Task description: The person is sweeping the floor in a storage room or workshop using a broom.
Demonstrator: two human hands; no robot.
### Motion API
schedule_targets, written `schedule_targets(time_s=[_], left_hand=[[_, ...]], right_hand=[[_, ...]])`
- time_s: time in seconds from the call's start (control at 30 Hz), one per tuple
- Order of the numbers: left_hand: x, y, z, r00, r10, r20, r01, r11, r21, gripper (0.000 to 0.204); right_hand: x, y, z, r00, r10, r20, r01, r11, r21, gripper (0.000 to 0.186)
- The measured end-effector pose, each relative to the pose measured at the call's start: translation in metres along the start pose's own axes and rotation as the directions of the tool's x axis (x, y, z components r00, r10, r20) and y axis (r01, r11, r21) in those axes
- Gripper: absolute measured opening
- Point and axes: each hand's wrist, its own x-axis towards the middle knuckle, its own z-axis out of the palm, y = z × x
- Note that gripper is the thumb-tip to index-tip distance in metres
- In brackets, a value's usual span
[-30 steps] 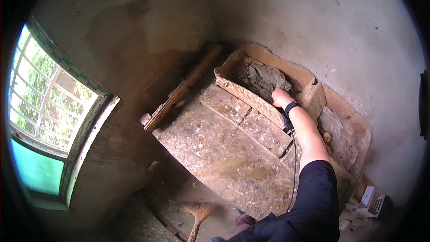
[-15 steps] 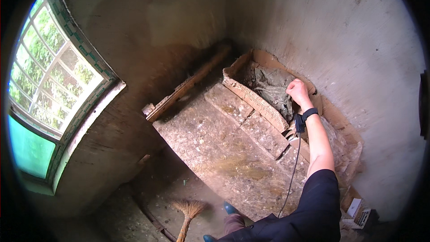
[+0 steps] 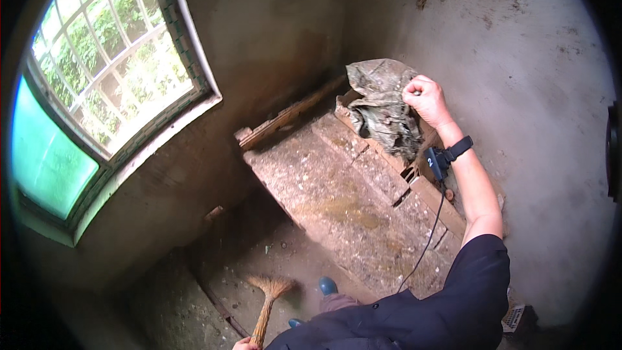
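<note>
At the upper right, my right hand (image 3: 424,99) is closed on a crumpled, dirty grey-green sheet (image 3: 387,116), perhaps plastic or cloth. The sheet hangs down from my fingers above a low cardboard box (image 3: 424,162) and hides most of it. A dark band with a small black device (image 3: 447,155) sits on my right wrist, its cable running down toward my body. At the lower edge my left hand (image 3: 245,344), partly cut off by the frame, grips the handle of a straw broom (image 3: 265,304). Its bristles point away from me over the floor.
A dirty, flat board-like platform (image 3: 337,201) fills the middle, with a wooden beam (image 3: 291,116) along its far edge. A barred window (image 3: 107,58) is on the left. Grey walls (image 3: 505,45) meet behind the box. A white crate (image 3: 516,317) stands at the lower right.
My right hand has lifted the grey sheet up out of the cardboard box. My left hand now shows on the broom handle at the lower edge. The view has shifted.
</note>
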Motion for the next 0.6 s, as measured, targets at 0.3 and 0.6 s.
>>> schedule_targets(time_s=[0.3,0.6], left_hand=[[-0.010,-0.096,0.009,0.989,0.034,0.144,0.016,0.943,-0.332,0.041],[0.019,-0.228,0.003,0.966,0.254,0.053,-0.217,0.902,-0.374,0.045]], right_hand=[[-0.065,-0.193,-0.049,0.968,0.055,0.246,-0.093,0.985,0.148,0.013],[-0.188,-0.286,0.164,0.769,0.061,0.636,-0.402,0.820,0.408,0.023]])
